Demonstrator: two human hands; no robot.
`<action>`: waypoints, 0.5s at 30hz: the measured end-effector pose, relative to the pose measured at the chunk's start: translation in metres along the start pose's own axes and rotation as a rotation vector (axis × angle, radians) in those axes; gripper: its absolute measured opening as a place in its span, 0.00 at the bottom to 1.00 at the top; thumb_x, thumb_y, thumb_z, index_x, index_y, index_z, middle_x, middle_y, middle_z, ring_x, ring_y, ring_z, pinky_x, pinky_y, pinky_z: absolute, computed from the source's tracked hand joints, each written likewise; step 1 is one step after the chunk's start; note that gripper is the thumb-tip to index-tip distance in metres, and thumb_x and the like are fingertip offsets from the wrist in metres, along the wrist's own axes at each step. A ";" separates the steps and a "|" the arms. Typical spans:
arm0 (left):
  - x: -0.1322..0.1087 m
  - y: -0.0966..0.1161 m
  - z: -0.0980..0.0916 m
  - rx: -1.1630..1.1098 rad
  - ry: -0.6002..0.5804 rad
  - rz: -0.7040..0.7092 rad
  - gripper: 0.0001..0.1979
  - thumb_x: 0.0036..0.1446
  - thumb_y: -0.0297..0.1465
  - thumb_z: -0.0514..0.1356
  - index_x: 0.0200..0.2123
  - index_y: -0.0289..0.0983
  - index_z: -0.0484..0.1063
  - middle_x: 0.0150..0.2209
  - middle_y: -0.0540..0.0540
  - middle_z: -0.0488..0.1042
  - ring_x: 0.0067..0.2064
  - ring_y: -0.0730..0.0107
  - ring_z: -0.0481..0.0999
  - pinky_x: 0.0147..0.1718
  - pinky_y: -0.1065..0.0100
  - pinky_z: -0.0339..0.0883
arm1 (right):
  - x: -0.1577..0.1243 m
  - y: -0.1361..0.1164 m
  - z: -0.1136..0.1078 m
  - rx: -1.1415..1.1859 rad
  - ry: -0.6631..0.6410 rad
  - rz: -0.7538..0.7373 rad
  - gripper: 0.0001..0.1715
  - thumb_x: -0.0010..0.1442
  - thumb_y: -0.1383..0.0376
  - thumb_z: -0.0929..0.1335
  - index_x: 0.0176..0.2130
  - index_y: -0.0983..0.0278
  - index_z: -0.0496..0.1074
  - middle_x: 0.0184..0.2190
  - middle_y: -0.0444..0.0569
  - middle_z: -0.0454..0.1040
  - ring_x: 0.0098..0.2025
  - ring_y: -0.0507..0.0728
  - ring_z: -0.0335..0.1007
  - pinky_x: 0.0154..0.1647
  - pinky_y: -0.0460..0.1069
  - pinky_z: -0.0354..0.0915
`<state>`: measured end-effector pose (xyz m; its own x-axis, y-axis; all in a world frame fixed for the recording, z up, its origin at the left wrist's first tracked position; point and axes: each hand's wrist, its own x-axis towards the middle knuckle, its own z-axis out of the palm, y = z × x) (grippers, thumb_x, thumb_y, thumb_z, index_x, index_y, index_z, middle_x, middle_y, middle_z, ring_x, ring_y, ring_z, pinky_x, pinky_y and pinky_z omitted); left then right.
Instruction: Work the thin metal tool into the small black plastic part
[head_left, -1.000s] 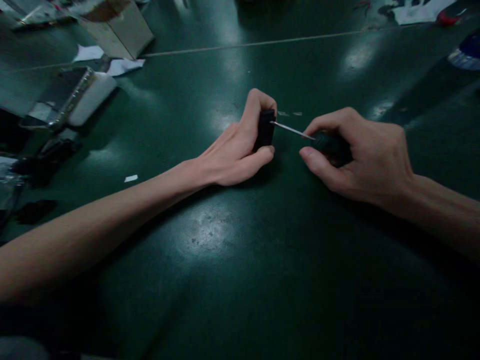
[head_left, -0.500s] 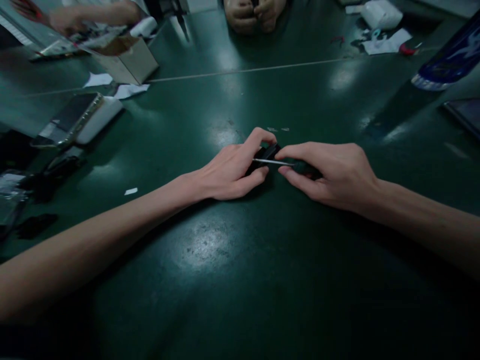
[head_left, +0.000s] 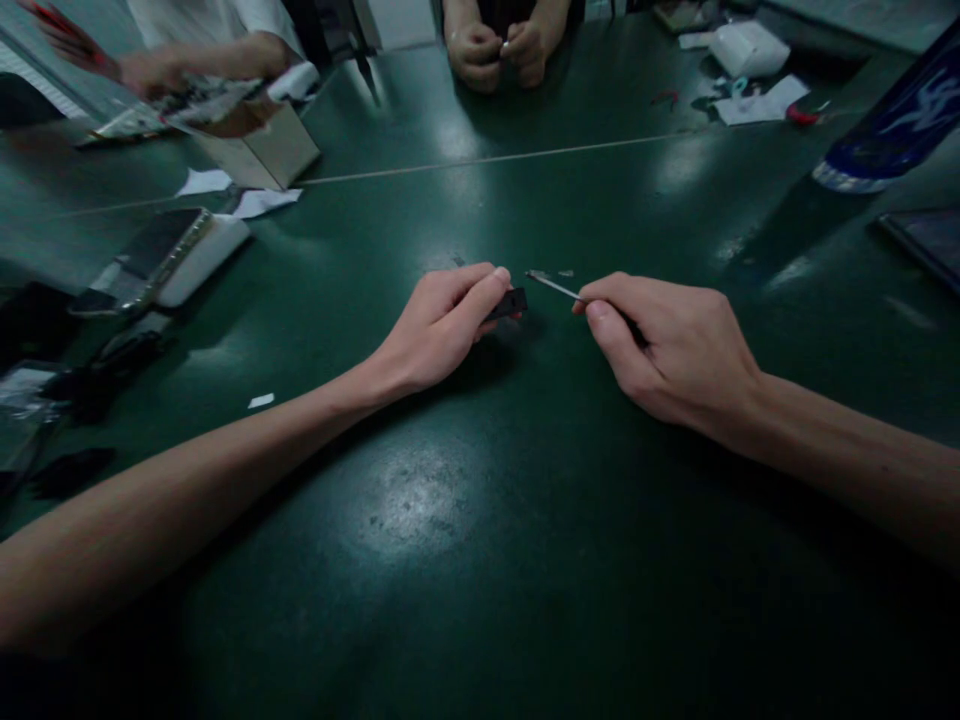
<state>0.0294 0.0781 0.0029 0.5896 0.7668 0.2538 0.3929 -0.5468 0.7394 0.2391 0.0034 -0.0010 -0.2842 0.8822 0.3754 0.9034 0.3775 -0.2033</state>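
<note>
Near the middle of the green table (head_left: 480, 480), my left hand (head_left: 450, 325) is closed round a small black rectangular part (head_left: 513, 303), whose right end sticks out past the thumb. To its right, my right hand (head_left: 667, 345) grips a screwdriver (head_left: 556, 287) by its handle, which the fingers mostly hide. The thin metal shaft points up and left, and its tip is apart from the black part. Small pale scraps (head_left: 565, 273) lie just beyond the tip.
At the far left stands an open cardboard box (head_left: 277, 145), with a phone (head_left: 150, 260) nearer me. A blue bottle (head_left: 892, 130) stands at right beside a dark flat device (head_left: 926, 245). Two people sit across; one person's hands (head_left: 499, 50) are at the far edge.
My left hand has turned and closed round the black part, lifting it. The screwdriver has swung away from the part, its tip now pointing up and left. The view has tilted slightly upward.
</note>
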 end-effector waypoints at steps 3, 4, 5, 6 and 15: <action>0.001 -0.002 0.000 -0.066 0.026 -0.022 0.22 0.65 0.38 0.43 0.28 0.34 0.70 0.19 0.50 0.62 0.22 0.75 0.61 0.23 0.72 0.55 | -0.001 0.000 0.002 -0.067 -0.037 0.005 0.22 0.66 0.58 0.55 0.41 0.63 0.72 0.31 0.48 0.74 0.30 0.54 0.67 0.27 0.47 0.54; 0.002 -0.003 0.000 -0.083 0.025 -0.022 0.21 0.65 0.37 0.44 0.29 0.34 0.70 0.20 0.50 0.62 0.23 0.75 0.62 0.23 0.72 0.55 | -0.001 -0.001 0.003 -0.085 -0.043 0.003 0.22 0.66 0.58 0.55 0.41 0.62 0.72 0.30 0.48 0.74 0.29 0.53 0.66 0.27 0.47 0.53; 0.002 -0.003 0.000 -0.096 0.026 -0.021 0.20 0.64 0.36 0.45 0.29 0.34 0.70 0.21 0.50 0.63 0.23 0.75 0.62 0.23 0.72 0.56 | -0.001 -0.001 0.003 -0.101 -0.045 0.002 0.22 0.65 0.58 0.55 0.41 0.62 0.73 0.30 0.47 0.73 0.29 0.53 0.66 0.27 0.47 0.52; 0.002 -0.004 0.000 -0.108 0.027 -0.022 0.19 0.64 0.36 0.45 0.30 0.34 0.70 0.21 0.50 0.63 0.23 0.75 0.62 0.23 0.72 0.56 | -0.001 -0.002 0.003 -0.114 -0.044 0.003 0.21 0.65 0.58 0.55 0.41 0.62 0.73 0.30 0.47 0.73 0.29 0.53 0.66 0.27 0.47 0.52; 0.003 -0.008 0.000 -0.234 -0.016 -0.009 0.12 0.61 0.37 0.52 0.35 0.34 0.67 0.24 0.51 0.65 0.24 0.77 0.64 0.22 0.74 0.57 | -0.002 0.000 0.003 -0.127 -0.028 0.032 0.21 0.66 0.58 0.56 0.43 0.62 0.73 0.28 0.47 0.73 0.27 0.52 0.64 0.26 0.47 0.51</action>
<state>0.0278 0.0850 -0.0021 0.5988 0.7648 0.2376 0.2250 -0.4455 0.8666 0.2387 0.0027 -0.0040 -0.2620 0.9013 0.3449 0.9450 0.3121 -0.0980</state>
